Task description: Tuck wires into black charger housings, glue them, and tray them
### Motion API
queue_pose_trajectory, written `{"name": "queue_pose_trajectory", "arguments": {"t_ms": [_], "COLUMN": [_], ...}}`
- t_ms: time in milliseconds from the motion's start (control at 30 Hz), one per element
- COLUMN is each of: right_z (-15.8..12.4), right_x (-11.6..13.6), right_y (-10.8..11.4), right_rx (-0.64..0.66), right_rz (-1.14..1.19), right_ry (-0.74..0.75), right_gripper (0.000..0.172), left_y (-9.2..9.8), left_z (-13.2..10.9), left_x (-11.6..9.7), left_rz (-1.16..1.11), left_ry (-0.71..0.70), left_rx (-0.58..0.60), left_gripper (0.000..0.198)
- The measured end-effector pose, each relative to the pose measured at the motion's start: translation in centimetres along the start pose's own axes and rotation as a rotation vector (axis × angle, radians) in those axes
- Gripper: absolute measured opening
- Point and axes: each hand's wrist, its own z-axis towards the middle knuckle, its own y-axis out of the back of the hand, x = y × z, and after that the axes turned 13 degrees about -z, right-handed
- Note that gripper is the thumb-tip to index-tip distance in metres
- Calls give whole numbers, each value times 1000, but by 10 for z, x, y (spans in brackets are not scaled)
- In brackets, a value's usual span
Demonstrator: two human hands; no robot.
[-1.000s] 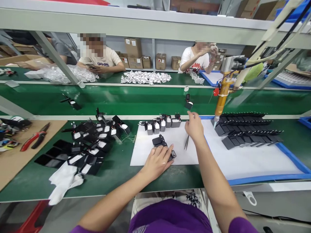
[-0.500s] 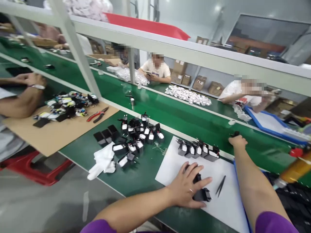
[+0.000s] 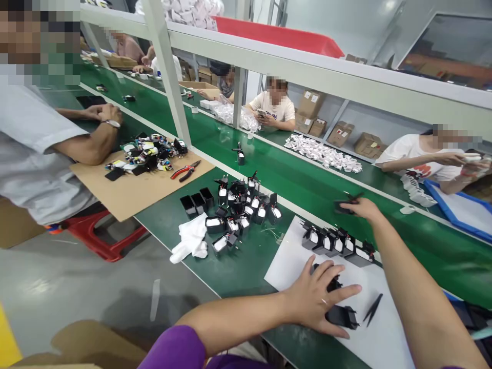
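Note:
My left hand [image 3: 321, 300] lies with fingers spread over black box-shaped parts [image 3: 342, 316] on the white sheet [image 3: 282, 264]. Its palm hides part of them. My right hand [image 3: 363, 209] reaches over the green belt, its fingers closed on a black part [image 3: 346, 205] with thin pieces sticking out. A row of black housings [image 3: 326, 243] with white pieces stands along the sheet's far edge. Black tweezers [image 3: 372, 309] lie to the right of my left hand. Left of the sheet is a pile of similar black units [image 3: 246, 205].
Three empty black cases [image 3: 197, 201] and a white glove [image 3: 191, 238] sit near the table edge. Red-handled pliers [image 3: 185, 170] lie on a brown board [image 3: 142, 197]. A person's arm [image 3: 92, 141] rests at the left. A metal post [image 3: 165, 72] rises beyond the board.
The view has swung left, showing more of the person there. My right hand has moved left along the belt with the black part. My left hand stays spread over the black parts.

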Motion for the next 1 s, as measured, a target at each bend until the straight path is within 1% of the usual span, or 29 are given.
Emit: {"name": "queue_pose_trajectory", "arguments": {"t_ms": [33,100,133,200,233,300,400,500,567,633,700,733,800,867,900,933,1000], "right_z": [2,2,0,-7,-11,-19,-27,-33,-38,-46,-59,-69,-96,-132,-152,-174,-216], "right_x": [24,71,93,131,145,164,175,175,172,164,152,143,122,96,82,67,37], "right_y": [-3,-10,-14,-20,-23,-28,-34,-33,-25,-9,12,25,50,70,76,80,75], "right_rx": [98,244,293,349,371,418,490,546,563,536,468,428,311,176,121,63,-41], "right_rz": [9,20,17,0,-15,-47,-79,-74,-60,-43,-12,20,138,258,300,338,386], "right_ry": [76,221,280,370,406,458,489,493,492,479,478,498,577,597,568,508,336], "right_gripper": [21,17,17,19,20,22,21,21,26,35,46,49,48,44,41,39,36], "left_y": [-1,-3,-4,-7,-8,-9,-11,-12,-10,-7,-4,-2,2,6,9,11,16], "left_z": [0,1,1,1,1,1,1,1,2,4,7,8,11,13,14,15,17], "left_x": [1,4,6,9,10,11,13,14,15,17,17,17,17,16,16,16,18], "left_rz": [-15,-47,-62,-91,-105,-128,-161,-195,-235,-288,-343,-370,-420,-465,-484,-502,-540], "left_ry": [7,16,19,22,23,27,17,3,10,34,76,98,142,185,206,227,257], "left_rx": [2,17,27,40,36,17,-10,-10,-1,9,28,44,81,117,130,139,161], "left_gripper": [87,91,92,95,96,98,99,96,96,100,106,109,117,122,125,127,132]}}
